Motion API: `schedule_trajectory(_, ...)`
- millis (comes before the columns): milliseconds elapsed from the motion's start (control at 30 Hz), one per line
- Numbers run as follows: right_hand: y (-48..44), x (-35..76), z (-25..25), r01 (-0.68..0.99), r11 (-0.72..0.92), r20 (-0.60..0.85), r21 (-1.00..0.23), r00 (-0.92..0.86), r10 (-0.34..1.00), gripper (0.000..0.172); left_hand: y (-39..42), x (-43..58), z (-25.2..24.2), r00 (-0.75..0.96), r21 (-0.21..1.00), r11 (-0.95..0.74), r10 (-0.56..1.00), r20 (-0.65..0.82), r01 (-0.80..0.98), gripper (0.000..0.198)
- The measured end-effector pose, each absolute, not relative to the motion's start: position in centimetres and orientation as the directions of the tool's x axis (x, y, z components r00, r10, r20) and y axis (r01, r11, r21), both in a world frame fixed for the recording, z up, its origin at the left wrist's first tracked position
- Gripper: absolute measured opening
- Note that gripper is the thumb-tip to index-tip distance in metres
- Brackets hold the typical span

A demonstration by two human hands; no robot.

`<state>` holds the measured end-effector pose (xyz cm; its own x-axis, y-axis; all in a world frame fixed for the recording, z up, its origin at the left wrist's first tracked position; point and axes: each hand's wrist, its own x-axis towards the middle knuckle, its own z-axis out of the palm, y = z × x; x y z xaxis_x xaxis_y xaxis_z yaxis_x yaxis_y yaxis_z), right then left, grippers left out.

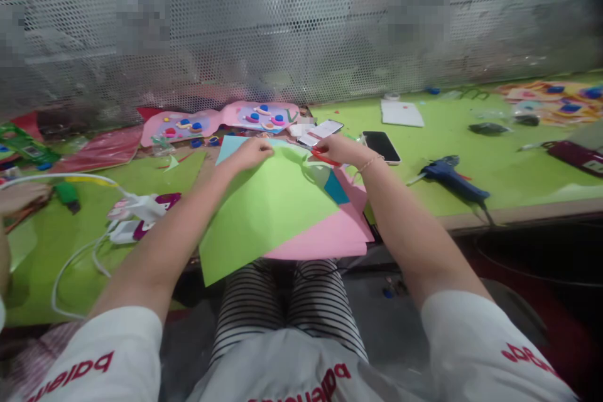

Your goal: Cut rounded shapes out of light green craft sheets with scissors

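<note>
A large light green sheet (264,213) slants over the table's front edge. My left hand (255,152) pinches its upper left part, fingers closed. My right hand (340,149) is closed on red-handled scissors (326,157) at the sheet's upper right; the blades are hard to make out. Under the green sheet lie pink sheets (330,232), a light blue sheet (227,146) and a darker blue piece (336,186). Just behind my right hand is a lit phone or card (321,132) with white and pink areas.
A dark phone (381,146) and blue glue gun (453,181) lie to the right. Decorated pink sheets (259,116) rest against the perforated metal screen (282,25). White chargers (144,207) with cables are on the left, beside another person's hand (23,198).
</note>
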<state>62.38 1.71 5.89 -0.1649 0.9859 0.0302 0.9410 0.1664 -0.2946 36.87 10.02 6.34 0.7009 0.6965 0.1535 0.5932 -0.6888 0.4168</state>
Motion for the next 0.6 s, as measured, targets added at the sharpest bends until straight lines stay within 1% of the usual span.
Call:
schedule_trajectory(133,2.0,62.6,5.7,0.952,0.096,0.025,-0.289,-0.093,0.995,0.046,10.7,36.1,3.9,0.538,0.411,-0.630,0.777,0.327,0.659,0.015)
schedule_trajectory(200,2.0,62.5,5.7,0.952,0.073,0.018,-0.299,-0.071,0.997,0.046,10.7,35.7,2.8,0.445,0.403,-0.578,0.811,0.380,0.710,0.015)
schedule_trajectory(267,1.9,62.3,5.7,0.944,0.056,-0.002,-0.325,-0.059,0.998,0.045,10.6,35.5,1.9,0.386,0.399,-0.539,0.830,0.403,0.742,0.016)
schedule_trajectory(433,1.7,61.6,5.6,0.911,0.058,-0.030,-0.408,-0.077,0.997,0.044,10.0,35.5,1.1,0.353,0.359,-0.516,0.831,0.430,0.778,0.018)
schedule_trajectory(600,1.4,60.9,5.5,0.859,-0.016,-0.170,-0.512,-0.083,0.982,0.046,9.3,35.7,1.2,0.371,0.327,-0.513,0.834,0.407,0.794,0.021)
